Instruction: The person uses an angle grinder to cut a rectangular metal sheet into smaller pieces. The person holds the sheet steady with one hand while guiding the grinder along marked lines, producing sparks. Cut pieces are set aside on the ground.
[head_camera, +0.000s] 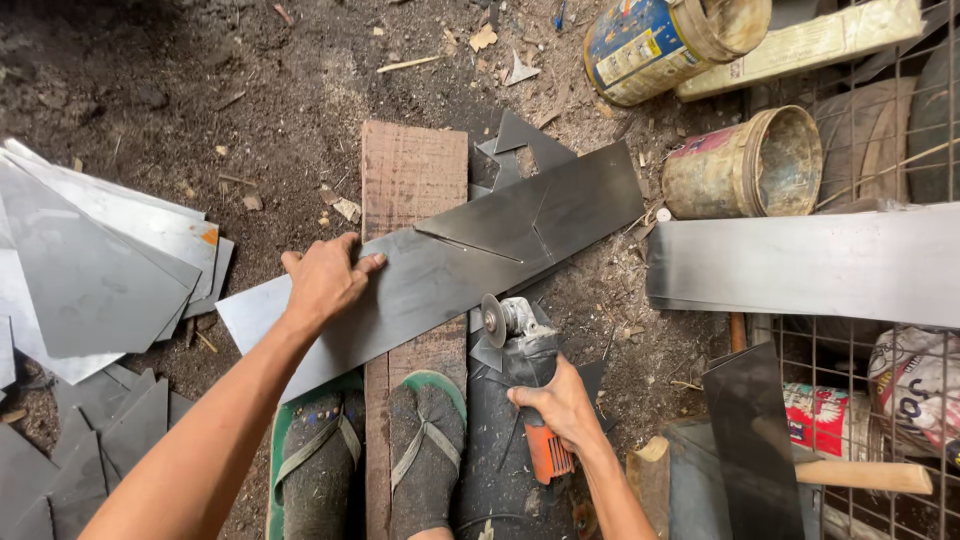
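Steel strip (440, 270) pinned flat under left hand (322, 280) — right hand (562, 402) grips angle grinder (528, 375).

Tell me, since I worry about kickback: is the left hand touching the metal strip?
Touching. The head view shows the left hand lying flat on the metal strip, fingers spread over its upper edge, with no gap.
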